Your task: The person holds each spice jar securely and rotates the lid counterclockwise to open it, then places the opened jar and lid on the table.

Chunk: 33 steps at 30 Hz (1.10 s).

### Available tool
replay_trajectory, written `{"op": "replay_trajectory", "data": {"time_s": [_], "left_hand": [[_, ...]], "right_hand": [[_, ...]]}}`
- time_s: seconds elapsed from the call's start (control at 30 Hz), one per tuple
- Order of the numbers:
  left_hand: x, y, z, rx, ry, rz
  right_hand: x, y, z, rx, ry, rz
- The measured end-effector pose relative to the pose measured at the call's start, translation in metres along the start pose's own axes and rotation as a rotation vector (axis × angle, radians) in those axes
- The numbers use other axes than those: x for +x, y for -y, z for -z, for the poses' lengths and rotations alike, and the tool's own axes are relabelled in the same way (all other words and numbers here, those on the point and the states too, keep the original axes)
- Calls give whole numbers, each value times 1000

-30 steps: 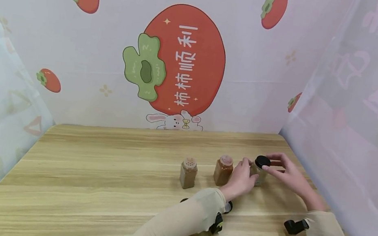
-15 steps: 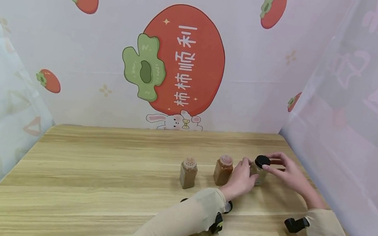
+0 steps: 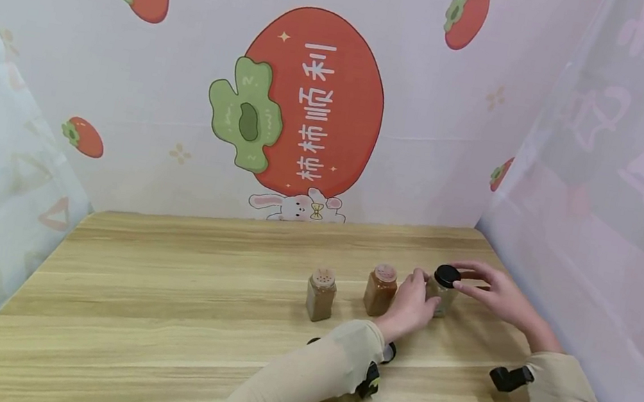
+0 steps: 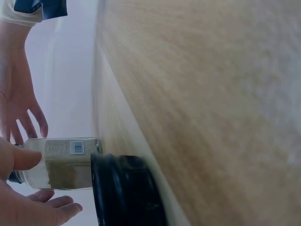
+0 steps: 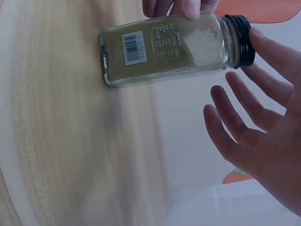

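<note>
A clear glass spice jar [image 3: 443, 302] of greenish-brown powder stands upright at the right of the table, under a black screw lid [image 3: 447, 276]. My left hand [image 3: 410, 305] grips the jar's body; in the left wrist view the thumb lies over the glass [image 4: 61, 162] and the fingers pass beneath. My right hand [image 3: 499, 296] has its thumb and index fingertips at the lid's edge, lightly pinching it. In the right wrist view its other fingers spread apart, off the glass. The powder fills only part of the jar, and a barcode label [image 5: 134, 48] shows on its side.
Left of my hands stand two more spice jars with perforated tops, one reddish-brown [image 3: 379, 294], one brown [image 3: 321, 297]. A loose black cap [image 3: 390, 353] lies by my left sleeve, and another dark edge [image 3: 314, 342] is mostly hidden. Fabric walls enclose the wooden table [image 3: 154, 301].
My right hand and forearm have shifted slightly right, its fingertips sliding toward the lid's right edge. My left hand and the jar have stayed in place.
</note>
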<state>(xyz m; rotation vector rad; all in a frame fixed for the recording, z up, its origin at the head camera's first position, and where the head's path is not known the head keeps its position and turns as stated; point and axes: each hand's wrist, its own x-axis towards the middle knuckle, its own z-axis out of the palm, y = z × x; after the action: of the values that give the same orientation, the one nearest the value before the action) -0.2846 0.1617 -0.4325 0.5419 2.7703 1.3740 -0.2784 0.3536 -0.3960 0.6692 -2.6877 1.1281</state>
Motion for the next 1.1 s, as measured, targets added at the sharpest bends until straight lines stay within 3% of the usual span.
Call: {"op": "replay_trajectory", "data": {"time_s": [0.23, 0.5, 0.73, 1.1], "left_hand": [[-1, 0, 1, 1, 4, -2], [-2, 0, 1, -7, 7, 10], [-1, -1, 1, -10, 7, 13], [-1, -2, 2, -4, -7, -2]], "right_hand": [[1, -3, 2, 26, 59, 88], [-1, -3, 3, 55, 103, 84], [-1, -6, 3, 82, 94, 85], [-1, -2, -5, 45, -15, -62]]}}
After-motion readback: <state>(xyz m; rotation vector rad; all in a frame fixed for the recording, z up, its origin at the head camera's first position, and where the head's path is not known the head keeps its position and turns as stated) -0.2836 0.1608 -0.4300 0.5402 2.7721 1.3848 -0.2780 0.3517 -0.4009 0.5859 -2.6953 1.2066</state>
